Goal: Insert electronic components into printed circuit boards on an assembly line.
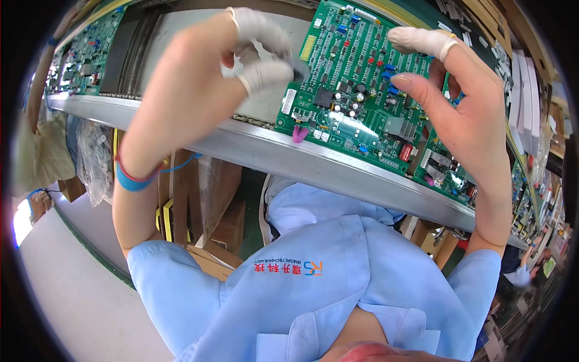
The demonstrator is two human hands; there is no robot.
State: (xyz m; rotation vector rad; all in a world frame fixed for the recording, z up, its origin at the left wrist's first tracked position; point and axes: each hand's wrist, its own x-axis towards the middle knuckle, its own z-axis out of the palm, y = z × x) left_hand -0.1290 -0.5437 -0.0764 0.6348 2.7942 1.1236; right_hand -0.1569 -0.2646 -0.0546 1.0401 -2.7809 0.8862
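Well, from where I stand, both bare-armed hands are up over the work line. The left hand [208, 75], with thin white rubber cots on its fingers and a blue band [136, 181] around its wrist, is at the left edge of a large green circuit board [368, 123] crowded with parts. Its thumb and fingertips are pinched together on a small dark grey piece [299, 69], too blurred to make out. The right hand [470, 102] hangs over the board's far right part, its thumb and cot-covered forefinger spread well apart; whether they touch anything, I cannot tell. That board lies just beyond a long silver metal rail [338, 175], a curved purple piece [300, 134] at its near left corner. Farther left sits another populated green board [84, 54].
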